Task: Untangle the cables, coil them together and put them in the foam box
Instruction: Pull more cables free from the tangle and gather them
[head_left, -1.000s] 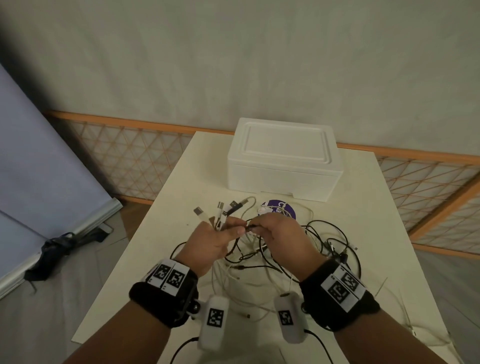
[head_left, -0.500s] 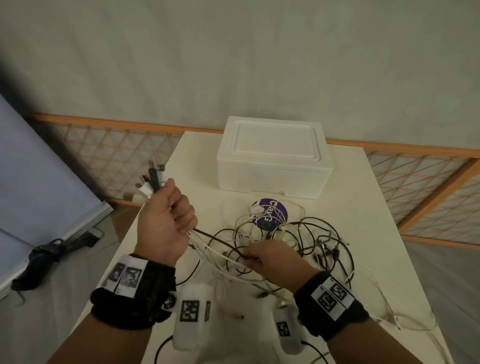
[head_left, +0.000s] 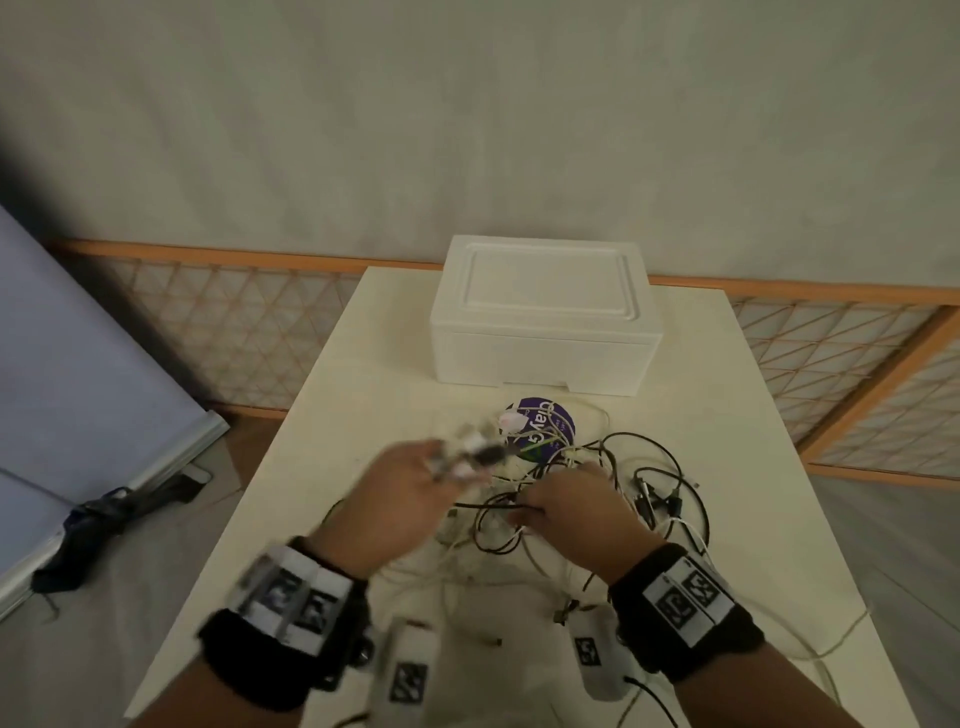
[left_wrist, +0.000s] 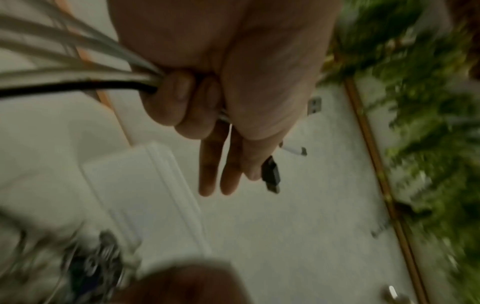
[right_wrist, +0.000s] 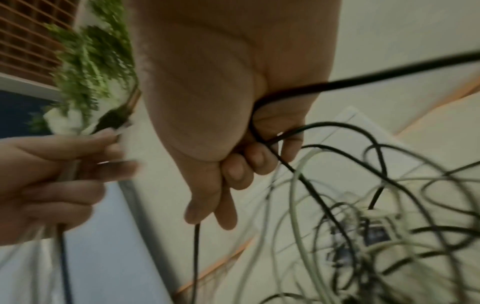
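Note:
A tangle of black and white cables (head_left: 613, 483) lies on the cream table (head_left: 727, 415) in front of the closed white foam box (head_left: 545, 322). My left hand (head_left: 410, 483), blurred by motion, grips a bundle of cables (left_wrist: 78, 67) with its lower fingers curled; the plug ends (head_left: 475, 454) stick out past the fingers, among them a black plug (left_wrist: 270, 174). My right hand (head_left: 576, 504) is just right of it, over the pile, and grips a black cable (right_wrist: 363, 80) in its curled fingers.
A round purple label (head_left: 543, 426) lies between the box and the cables. Loose white cable (head_left: 831, 639) trails toward the table's right front edge. A wooden lattice screen (head_left: 218, 322) stands behind the table, and a grey board (head_left: 78, 374) leans at left.
My left hand, raised out to the left with the plug ends half a second ago, has swung back right toward the pile and my right hand. The right hand stayed over the tangle.

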